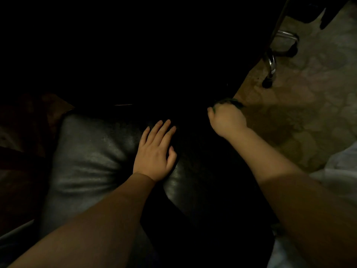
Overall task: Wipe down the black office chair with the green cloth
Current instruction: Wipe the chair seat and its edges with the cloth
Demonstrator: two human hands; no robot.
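The black office chair [87, 157] fills the dim middle of the view, its padded leather cushion catching a little light on the left. My left hand [155, 149] lies flat on the cushion with straight fingers. Farther right, my right hand [227, 118] is curled into a fist around the green cloth [230, 102], of which only a dark green edge shows above the knuckles. That fist presses the cloth against the chair's right side, where the black surface is lost in shadow.
A chrome chair leg with a black caster [270, 74] stands on the patterned beige floor [309, 103] at the upper right. Pale fabric [338, 171] shows at the right edge. The upper left is too dark to read.
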